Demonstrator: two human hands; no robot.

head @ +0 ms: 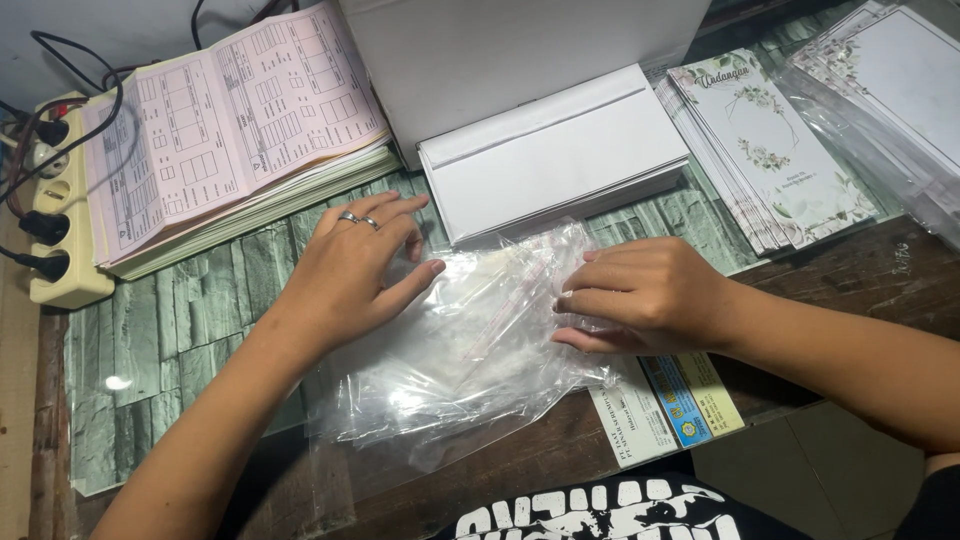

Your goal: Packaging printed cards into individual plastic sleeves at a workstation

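A loose pile of clear plastic sleeves [470, 345] lies on the desk in front of me. My left hand [350, 265], with two rings on one finger, rests flat on the pile's left part, fingers spread. My right hand [645, 295] lies on the pile's right edge, its fingertips pinching the plastic near a thin red strip. Just behind the pile sits a stack of white envelopes [555, 150].
A thick stack of pink printed forms [225, 125] lies at the back left beside a cream power strip [60, 195] with plugged cables. Floral printed cards [765, 145] and bagged cards [895, 85] are at the right. Small labels [665, 405] sit at the desk's front edge.
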